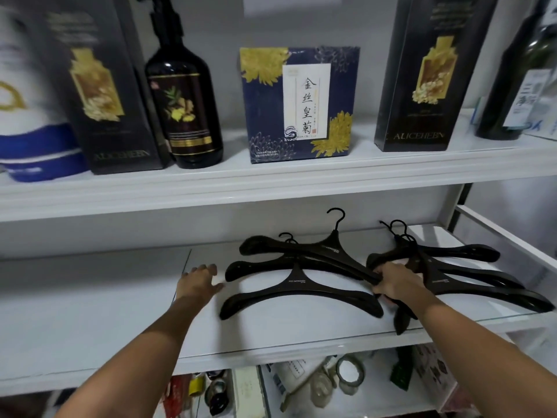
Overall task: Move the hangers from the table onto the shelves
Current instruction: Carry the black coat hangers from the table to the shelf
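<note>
Several black hangers lie on the white middle shelf (90,312). A left pile (297,286) has three hangers stacked with hooks pointing back. A right pile (470,277) spreads toward the shelf's right end. My right hand (394,283) sits between the two piles, its fingers closed on the end of a hanger arm from the left pile, and another dark hanger end pokes out below the wrist over the shelf's front edge. My left hand (199,280) rests open, palm down, on the bare shelf just left of the left pile, not touching it.
The upper shelf (271,182) carries a dark pump bottle (185,107), a blue and gold box (298,104), two tall black boxes (434,73) and a dark glass bottle (524,76). A lower shelf holds tape rolls and small clutter (349,372).
</note>
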Demonstrator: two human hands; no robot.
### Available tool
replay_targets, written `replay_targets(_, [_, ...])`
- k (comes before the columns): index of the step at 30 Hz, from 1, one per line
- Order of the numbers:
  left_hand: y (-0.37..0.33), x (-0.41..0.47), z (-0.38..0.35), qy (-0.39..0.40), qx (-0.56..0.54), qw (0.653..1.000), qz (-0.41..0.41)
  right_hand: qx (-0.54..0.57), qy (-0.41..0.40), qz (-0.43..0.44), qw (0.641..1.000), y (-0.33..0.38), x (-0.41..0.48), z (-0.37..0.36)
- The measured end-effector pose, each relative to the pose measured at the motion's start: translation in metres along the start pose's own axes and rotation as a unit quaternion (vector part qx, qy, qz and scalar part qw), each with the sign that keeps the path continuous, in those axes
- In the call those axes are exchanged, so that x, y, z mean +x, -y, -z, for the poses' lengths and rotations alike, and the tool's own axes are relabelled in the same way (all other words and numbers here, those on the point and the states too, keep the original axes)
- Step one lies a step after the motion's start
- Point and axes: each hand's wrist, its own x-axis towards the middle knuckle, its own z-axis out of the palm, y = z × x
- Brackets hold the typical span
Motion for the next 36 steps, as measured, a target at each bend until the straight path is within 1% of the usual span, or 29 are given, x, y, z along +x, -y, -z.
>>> replay_targets(6, [0.034,-0.006,0.038,-0.023,0.0,1.0,-0.002,-0.035,-0.006,0.055,0.998,0.016,-0.018,-0.022])
replay_targets(11, [0.039,-0.005,0.062,-0.039,-0.009,0.998,-0.048,-0.072,-0.008,0.076,0.994,0.032,-0.025,-0.036])
replay_targets(14, [0.028,-0.004,0.068,-0.042,-0.006,0.996,-0.082,-0.099,-0.003,0.091,0.991,0.035,-0.026,-0.047])
replay_targets(18, [0.005,0.001,0.069,-0.056,0.008,0.993,-0.103,-0.128,0.002,0.091,0.988,0.033,-0.024,-0.061])
replay_targets(25, [-0.036,0.015,0.071,-0.055,-0.021,0.992,-0.114,-0.126,0.003,0.095,0.987,0.033,-0.019,-0.08])
replay_targets(30, [-0.055,0.022,0.069,-0.062,-0.009,0.991,-0.118,-0.127,0.01,0.091,0.988,0.027,-0.014,-0.091])
replay_targets(36, [-0.056,0.023,0.062,-0.055,-0.008,0.992,-0.113,-0.107,-0.027,0.072,0.991,0.021,-0.01,-0.102])
